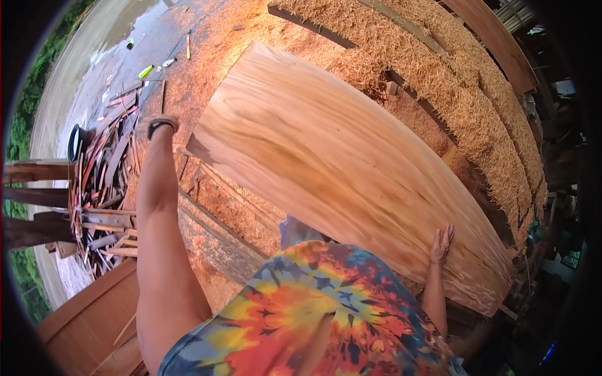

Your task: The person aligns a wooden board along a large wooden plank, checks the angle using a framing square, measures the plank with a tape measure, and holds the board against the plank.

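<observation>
A broad, smooth wooden plank [326, 150] with wavy brown grain slants across the middle of the head view. My right hand [442, 244] rests on its face near the lower right end, with fingers stretched out and palm down. On the other side my left arm reaches forward, with a dark band [162, 125] at the wrist. My left hand [149, 123] is beyond the plank's left end, near the scrap wood; it is blurred, and its fingers cannot be made out.
Wood shavings [451, 88] lie heaped over beams behind the plank. At left is a pile of scrap wood strips [113, 175] with a black round object [76, 143]. Below the plank run wooden rails [219, 232]. A brown wooden panel [88, 307] stands at lower left.
</observation>
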The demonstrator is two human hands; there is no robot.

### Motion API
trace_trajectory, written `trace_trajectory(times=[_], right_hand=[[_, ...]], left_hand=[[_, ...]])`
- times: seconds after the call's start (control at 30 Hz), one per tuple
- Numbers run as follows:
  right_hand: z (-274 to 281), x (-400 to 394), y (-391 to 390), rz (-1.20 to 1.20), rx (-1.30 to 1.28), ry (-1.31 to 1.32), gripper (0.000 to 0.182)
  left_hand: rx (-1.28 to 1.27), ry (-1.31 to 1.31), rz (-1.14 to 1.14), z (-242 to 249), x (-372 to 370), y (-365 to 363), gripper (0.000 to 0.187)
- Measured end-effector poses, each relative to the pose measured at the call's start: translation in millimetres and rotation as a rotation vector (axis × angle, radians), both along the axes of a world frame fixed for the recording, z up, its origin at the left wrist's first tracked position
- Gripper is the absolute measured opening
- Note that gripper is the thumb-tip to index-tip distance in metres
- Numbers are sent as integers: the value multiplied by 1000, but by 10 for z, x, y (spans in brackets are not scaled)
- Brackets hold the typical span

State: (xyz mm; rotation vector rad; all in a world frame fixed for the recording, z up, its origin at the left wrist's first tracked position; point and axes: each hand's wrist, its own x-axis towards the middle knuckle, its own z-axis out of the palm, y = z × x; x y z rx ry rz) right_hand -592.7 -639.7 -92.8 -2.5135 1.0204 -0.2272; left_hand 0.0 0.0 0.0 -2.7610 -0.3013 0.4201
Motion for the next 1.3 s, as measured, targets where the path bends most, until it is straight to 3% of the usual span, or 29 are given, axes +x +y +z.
trace_trajectory(times=[0.07,0.1,0.13,0.17,0.2,0.23,0.27,0.3,0.33,0.37,0.4,0.47,0.57,0.6,0.7,0.77,0.8,0.87,0.9,0.93,0.97,1.0,1.13,1.23,1.3], right_hand=[[132,-114,-121,-39,-60,48,65],[-171,159,380,-39,24,61,65],[-131,150,264,-45,-13,76,65],[-93,140,179,-52,-40,94,65],[-46,135,100,-63,-50,107,65],[-59,148,80,-71,-42,118,66],[-69,151,76,-81,-34,134,66],[-80,166,79,-84,-18,133,66],[-71,169,80,-91,-3,136,66],[-40,130,89,-102,12,144,66],[-13,89,84,-103,30,146,64],[9,66,47,-110,66,138,61],[138,116,-25,-214,272,67,56],[153,93,-41,-219,253,55,55],[-13,42,-10,-213,195,3,53],[-75,60,59,-187,129,-40,53],[-84,97,70,-188,118,-29,53],[-39,111,117,-201,89,-1,53],[-71,124,122,-200,97,-7,54],[-116,155,115,-210,99,-17,55],[-138,130,128,-240,91,-25,56],[-150,178,192,-228,60,21,58],[119,405,398,-257,-119,177,74],[425,429,440,-213,-117,227,82],[166,291,427,-212,-239,277,88]], left_hand=[[-88,-145,-87,-390,101,-60,71],[-23,-225,-146,-111,493,312,70],[-153,-263,-255,-255,392,-140,61],[-356,-121,-267,-292,237,-644,56],[-147,-195,-820,-837,50,-998,53],[-417,-361,-950,-1086,-337,-1486,47],[-488,-402,-1112,-1117,-848,-1982,56],[-781,-186,-1206,-821,-1435,-2450,60],[-1155,-168,-1312,-921,-1959,-2826,60],[-1488,34,-1338,-912,-2480,-3154,58],[-1650,298,-1492,-803,-2855,-3373,60],[-1226,465,-1950,-940,-3511,-3676,76],[-981,605,-2009,-1172,-3446,-4028,79],[-983,610,-2072,-1044,-3087,-4049,80],[-1030,468,-1917,-1116,-2180,-3934,77],[-1029,238,-1860,-1039,-1356,-3710,76],[-881,222,-1780,-811,-924,-3544,74],[-921,123,-1546,-700,-31,-3108,71],[-671,122,-1355,-567,308,-2783,70],[-559,72,-1148,-753,736,-2357,72],[-336,134,-969,-433,1010,-2107,76],[-247,103,-880,-413,1343,-1860,76],[-201,-70,-734,-598,2035,-1301,73],[-232,-166,-678,-849,1928,-1526,71],[-279,-205,-693,-1012,1641,-1733,69]])
